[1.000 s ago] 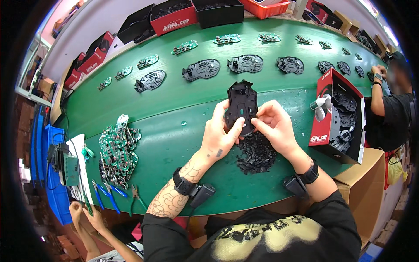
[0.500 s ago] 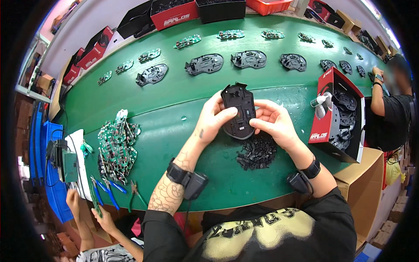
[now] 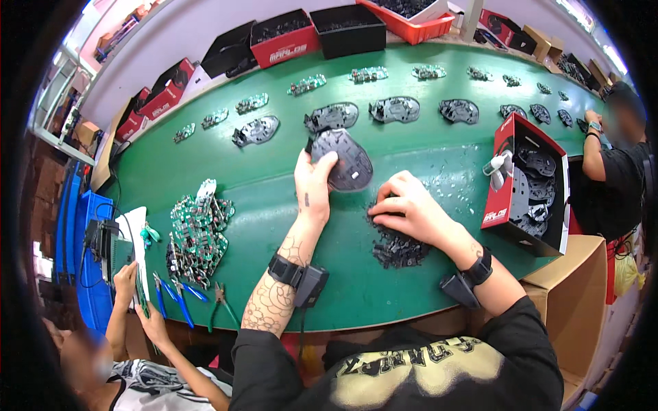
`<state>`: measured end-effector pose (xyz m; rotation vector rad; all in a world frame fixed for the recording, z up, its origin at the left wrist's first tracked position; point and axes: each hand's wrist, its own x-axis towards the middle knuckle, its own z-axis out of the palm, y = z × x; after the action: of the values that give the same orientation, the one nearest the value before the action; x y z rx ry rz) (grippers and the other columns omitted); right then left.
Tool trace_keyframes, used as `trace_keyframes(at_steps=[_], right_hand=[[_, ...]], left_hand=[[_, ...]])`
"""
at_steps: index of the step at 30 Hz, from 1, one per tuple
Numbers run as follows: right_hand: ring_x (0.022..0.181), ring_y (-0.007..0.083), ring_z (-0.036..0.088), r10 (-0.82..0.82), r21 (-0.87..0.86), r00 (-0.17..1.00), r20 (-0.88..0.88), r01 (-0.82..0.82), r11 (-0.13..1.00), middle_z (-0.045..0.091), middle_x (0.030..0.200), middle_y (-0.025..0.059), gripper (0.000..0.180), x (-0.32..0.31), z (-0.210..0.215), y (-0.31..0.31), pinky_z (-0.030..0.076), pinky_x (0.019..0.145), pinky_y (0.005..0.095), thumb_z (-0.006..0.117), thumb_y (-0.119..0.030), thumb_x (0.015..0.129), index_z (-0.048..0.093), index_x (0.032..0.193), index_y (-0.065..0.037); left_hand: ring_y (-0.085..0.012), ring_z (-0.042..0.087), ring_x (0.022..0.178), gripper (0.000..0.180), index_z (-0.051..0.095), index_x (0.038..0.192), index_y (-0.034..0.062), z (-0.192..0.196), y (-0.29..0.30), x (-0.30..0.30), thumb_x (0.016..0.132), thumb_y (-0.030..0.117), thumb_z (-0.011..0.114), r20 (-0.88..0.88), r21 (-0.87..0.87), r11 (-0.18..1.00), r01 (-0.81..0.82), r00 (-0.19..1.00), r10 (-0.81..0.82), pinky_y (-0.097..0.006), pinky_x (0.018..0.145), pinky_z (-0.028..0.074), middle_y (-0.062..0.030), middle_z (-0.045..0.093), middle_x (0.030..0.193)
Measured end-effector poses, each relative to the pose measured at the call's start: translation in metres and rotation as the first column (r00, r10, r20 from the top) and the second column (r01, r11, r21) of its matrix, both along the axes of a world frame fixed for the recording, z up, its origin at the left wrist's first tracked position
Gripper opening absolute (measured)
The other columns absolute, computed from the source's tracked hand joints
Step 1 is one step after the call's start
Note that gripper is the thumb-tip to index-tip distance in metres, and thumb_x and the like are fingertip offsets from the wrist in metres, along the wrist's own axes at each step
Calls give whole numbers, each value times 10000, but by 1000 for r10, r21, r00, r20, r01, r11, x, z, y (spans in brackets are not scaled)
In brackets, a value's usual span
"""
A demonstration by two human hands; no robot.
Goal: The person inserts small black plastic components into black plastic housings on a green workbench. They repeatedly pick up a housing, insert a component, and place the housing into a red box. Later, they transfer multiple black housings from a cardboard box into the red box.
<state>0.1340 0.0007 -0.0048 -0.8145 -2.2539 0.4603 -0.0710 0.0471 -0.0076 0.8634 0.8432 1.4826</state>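
My left hand (image 3: pixel 313 181) holds a black plastic computer-mouse base (image 3: pixel 352 166) by its left edge, thumb on top, raised above the green table. My right hand (image 3: pixel 415 211) is at the upper edge of a pile of small black plastic parts (image 3: pixel 399 253). Its fingers are pinched together at the pile, and whatever sits between the fingertips is too small to make out. Beyond my left hand, a row of similar black mouse bases (image 3: pixel 394 109) lies across the table, with green circuit boards (image 3: pixel 369 74) in a row behind them.
A heap of circuit boards (image 3: pixel 199 233) lies left, near blue-handled pliers (image 3: pixel 179 301) and green-handled pliers (image 3: pixel 219 308). A red box of mouse bases (image 3: pixel 488 198) stands right, beside a cardboard box (image 3: pixel 576 294). Co-workers sit lower left and far right. Bins (image 3: pixel 348 34) line the back.
My right hand has left the mouse base and moved down to the pile of small parts. My left hand has shifted left with the base, which is now turned and tilted.
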Motion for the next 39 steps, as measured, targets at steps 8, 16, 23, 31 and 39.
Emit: trace_keyframes(at_steps=[8,16,23,31,39], right_hand=[[900,266,569,-67,-103,989,-130,54,993,613,936,47,111,-1,8,1,464,824,363,711,-100,779,628,848,-73],[883,114,614,-338,-532,759,-557,-14,846,638,980,41,206,9,-1,9,497,811,257,604,-2,889,674,1082,-12],[846,122,640,-478,-575,784,-396,195,795,684,971,43,96,4,16,-1,507,769,250,695,-26,821,713,914,-13],[978,106,590,-413,-667,739,-532,-65,743,623,1017,45,197,-1,-1,1,474,876,263,687,-40,831,652,1022,-9],[997,117,594,-382,-742,745,-548,-222,632,649,1051,68,259,-2,-4,7,472,911,281,616,-50,895,591,1143,22]], left_hand=[[-202,669,871,425,473,1235,81,4,-16,-2,839,38,620,-149,-70,997,34,988,-44,-338,574,613,-98,591,1084],[-185,637,916,467,454,1291,111,16,-32,10,856,50,614,-359,-40,971,235,904,-233,-299,598,602,-79,555,1093],[-116,595,878,357,478,1180,60,5,-39,16,860,27,634,-491,23,969,248,847,-205,-258,712,525,-50,584,1030],[-121,614,844,376,469,1178,57,-2,-41,10,854,18,657,-636,192,940,282,765,-99,-262,717,521,-68,599,990],[-120,576,884,443,492,1178,46,5,-42,10,798,34,718,-641,150,958,244,762,-94,-237,616,522,-40,553,1042]])
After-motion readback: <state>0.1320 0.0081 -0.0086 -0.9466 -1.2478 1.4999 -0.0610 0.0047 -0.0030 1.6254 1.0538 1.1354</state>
